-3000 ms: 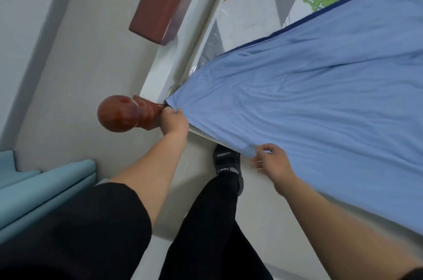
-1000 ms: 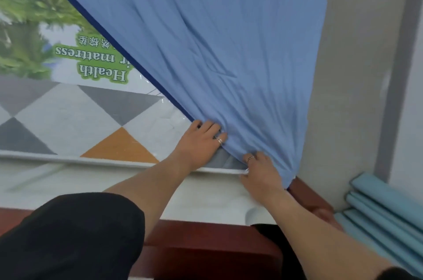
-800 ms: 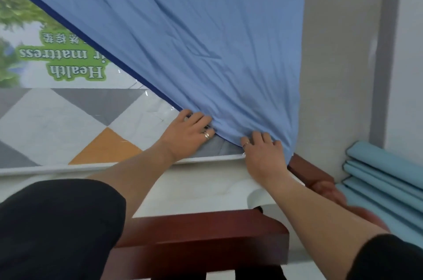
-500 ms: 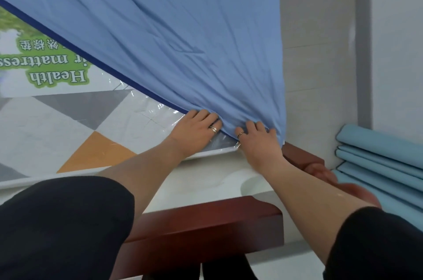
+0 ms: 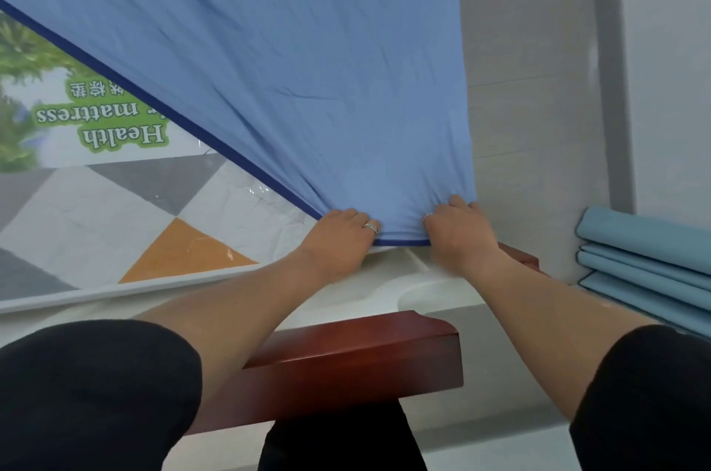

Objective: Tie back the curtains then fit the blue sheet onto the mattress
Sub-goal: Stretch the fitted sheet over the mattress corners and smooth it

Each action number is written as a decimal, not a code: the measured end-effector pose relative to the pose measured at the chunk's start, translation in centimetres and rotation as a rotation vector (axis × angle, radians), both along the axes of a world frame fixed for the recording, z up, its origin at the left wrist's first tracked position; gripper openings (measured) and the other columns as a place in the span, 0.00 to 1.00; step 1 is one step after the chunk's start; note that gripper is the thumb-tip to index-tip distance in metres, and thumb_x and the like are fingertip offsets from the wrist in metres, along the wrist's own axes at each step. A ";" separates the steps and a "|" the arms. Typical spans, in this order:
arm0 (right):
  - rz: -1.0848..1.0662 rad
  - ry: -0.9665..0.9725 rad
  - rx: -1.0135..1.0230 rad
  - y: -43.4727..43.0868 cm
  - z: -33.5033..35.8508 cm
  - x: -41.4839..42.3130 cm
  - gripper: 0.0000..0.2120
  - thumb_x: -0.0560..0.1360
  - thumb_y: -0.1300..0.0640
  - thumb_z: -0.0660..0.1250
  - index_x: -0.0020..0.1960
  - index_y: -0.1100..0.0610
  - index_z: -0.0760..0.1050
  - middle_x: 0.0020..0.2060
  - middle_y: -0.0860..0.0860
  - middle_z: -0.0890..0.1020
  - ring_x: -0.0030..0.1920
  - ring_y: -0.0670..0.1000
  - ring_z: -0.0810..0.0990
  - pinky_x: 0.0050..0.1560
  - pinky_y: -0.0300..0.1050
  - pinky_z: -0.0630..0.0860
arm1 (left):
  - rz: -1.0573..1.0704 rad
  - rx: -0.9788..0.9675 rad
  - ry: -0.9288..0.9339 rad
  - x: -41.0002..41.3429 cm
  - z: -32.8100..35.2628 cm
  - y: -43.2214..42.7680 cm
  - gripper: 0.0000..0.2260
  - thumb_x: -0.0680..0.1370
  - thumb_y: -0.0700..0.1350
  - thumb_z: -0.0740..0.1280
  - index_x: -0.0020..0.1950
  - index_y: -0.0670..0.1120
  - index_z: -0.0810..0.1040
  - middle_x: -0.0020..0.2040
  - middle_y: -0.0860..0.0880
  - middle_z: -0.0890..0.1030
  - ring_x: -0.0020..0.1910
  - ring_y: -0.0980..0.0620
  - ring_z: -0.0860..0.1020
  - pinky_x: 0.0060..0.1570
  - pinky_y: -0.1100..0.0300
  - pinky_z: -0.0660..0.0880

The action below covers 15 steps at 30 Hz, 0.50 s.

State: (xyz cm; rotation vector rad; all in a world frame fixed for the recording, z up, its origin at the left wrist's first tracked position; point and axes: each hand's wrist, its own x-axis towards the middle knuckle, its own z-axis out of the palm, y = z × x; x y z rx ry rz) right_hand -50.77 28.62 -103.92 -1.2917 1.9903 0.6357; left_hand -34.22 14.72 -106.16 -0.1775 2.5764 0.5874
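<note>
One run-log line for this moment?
left hand: grips blue sheet | right hand: grips blue sheet | mattress: partly bare

Bright, even, diffuse light; shadows soft. Specular glare on mattress [image 5: 200, 247] plastic wrap. Slight motion blur on right hand [image 5: 458, 239]. Creases on blue sheet [image 5: 307, 66] sharp. Wide-angle bowing at frame edges.

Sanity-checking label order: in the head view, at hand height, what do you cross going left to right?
Orange triangle patch of the plastic-wrapped printed mattress → left hand → blue fabric sheet, gripped by both hands → right hand → dark red wooden bed-frame corner → folded pale teal fabric.
</note>
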 end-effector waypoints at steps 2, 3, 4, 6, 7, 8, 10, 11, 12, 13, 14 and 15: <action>0.059 -0.013 0.003 0.2 0.2 -0.5 0.08 0.74 0.61 0.61 0.50 0.53 0.76 0.51 0.51 0.76 0.59 0.57 0.70 0.54 0.50 0.67 | -0.038 0.017 -0.011 -0.3 0.2 0.3 0.17 0.77 0.35 0.57 0.65 0.44 0.72 0.60 0.45 0.77 0.59 0.44 0.74 0.58 0.52 0.70; 0.092 -0.034 0.018 0.2 0.4 -0.9 0.09 0.75 0.59 0.62 0.53 0.53 0.77 0.53 0.51 0.76 0.60 0.56 0.71 0.55 0.50 0.68 | -0.065 0.020 -0.024 -0.6 0.2 0.5 0.17 0.78 0.35 0.56 0.66 0.44 0.72 0.60 0.45 0.77 0.60 0.43 0.74 0.58 0.51 0.71; 0.128 -0.054 0.040 0.3 0.4 -1.2 0.09 0.76 0.57 0.63 0.55 0.53 0.77 0.55 0.51 0.76 0.60 0.56 0.72 0.55 0.50 0.68 | -0.089 0.024 -0.046 -0.8 0.1 0.7 0.17 0.78 0.36 0.56 0.66 0.44 0.72 0.60 0.45 0.77 0.60 0.43 0.74 0.58 0.51 0.71; 0.219 -0.073 0.066 0.3 0.2 -1.7 0.10 0.77 0.57 0.63 0.57 0.52 0.77 0.55 0.50 0.78 0.59 0.56 0.74 0.55 0.49 0.69 | -0.124 0.028 -0.098 -1.6 -0.3 1.2 0.16 0.79 0.36 0.55 0.66 0.43 0.71 0.60 0.44 0.76 0.60 0.43 0.74 0.57 0.50 0.71; 0.271 -0.070 0.075 0.2 0.1 -1.7 0.10 0.77 0.57 0.62 0.57 0.51 0.77 0.55 0.50 0.79 0.59 0.56 0.74 0.55 0.49 0.69 | -0.133 0.025 -0.120 -1.9 -0.7 1.3 0.16 0.80 0.36 0.55 0.66 0.43 0.71 0.60 0.44 0.76 0.60 0.43 0.74 0.57 0.50 0.71; 0.315 -0.066 0.084 0.1 -0.3 -1.7 0.11 0.77 0.58 0.62 0.57 0.51 0.78 0.55 0.50 0.80 0.59 0.56 0.75 0.55 0.48 0.69 | -0.140 0.020 -0.141 -2.2 -1.2 1.5 0.16 0.80 0.37 0.55 0.67 0.43 0.71 0.59 0.43 0.76 0.59 0.42 0.74 0.56 0.50 0.71; 0.336 -0.047 0.124 -0.2 -1.2 -1.2 0.12 0.78 0.59 0.61 0.58 0.51 0.79 0.55 0.50 0.81 0.60 0.56 0.75 0.56 0.49 0.69 | -0.162 -0.003 -0.178 -2.5 -2.4 1.9 0.15 0.80 0.37 0.56 0.66 0.42 0.72 0.58 0.43 0.77 0.58 0.42 0.75 0.54 0.50 0.72; 0.307 -0.037 0.156 -0.4 -1.6 -0.9 0.13 0.78 0.60 0.61 0.59 0.51 0.79 0.56 0.50 0.81 0.61 0.56 0.75 0.57 0.49 0.69 | -0.167 -0.012 -0.181 -2.4 -2.7 2.0 0.14 0.80 0.37 0.57 0.65 0.42 0.72 0.58 0.42 0.77 0.57 0.42 0.75 0.53 0.50 0.72; 0.260 -0.029 0.185 -0.5 -1.9 -0.7 0.14 0.78 0.60 0.60 0.60 0.52 0.79 0.57 0.50 0.80 0.62 0.56 0.74 0.57 0.49 0.70 | -0.164 -0.003 -0.174 -2.3 -3.0 2.2 0.14 0.80 0.37 0.57 0.65 0.41 0.72 0.58 0.42 0.77 0.56 0.42 0.75 0.53 0.50 0.73; 0.205 -0.027 0.206 -0.8 -2.1 -0.5 0.14 0.79 0.60 0.60 0.61 0.52 0.78 0.58 0.51 0.80 0.63 0.56 0.73 0.58 0.49 0.70 | -0.151 0.019 -0.158 -2.2 -3.1 2.2 0.14 0.79 0.37 0.58 0.65 0.41 0.72 0.57 0.42 0.76 0.56 0.42 0.75 0.54 0.50 0.73; 0.153 -0.029 0.218 -1.0 -2.3 -0.3 0.15 0.79 0.60 0.60 0.62 0.52 0.77 0.59 0.51 0.80 0.64 0.56 0.73 0.58 0.49 0.71 | -0.145 0.049 -0.149 -2.0 -3.2 2.2 0.15 0.79 0.37 0.59 0.66 0.41 0.72 0.58 0.43 0.75 0.56 0.42 0.74 0.54 0.50 0.72; 0.108 -0.034 0.223 -1.3 -2.5 -0.1 0.15 0.78 0.59 0.60 0.62 0.53 0.77 0.60 0.51 0.79 0.64 0.56 0.73 0.58 0.49 0.72 | -0.135 0.082 -0.138 -1.5 -3.0 1.9 0.17 0.78 0.37 0.60 0.67 0.42 0.71 0.58 0.43 0.74 0.57 0.43 0.73 0.54 0.50 0.72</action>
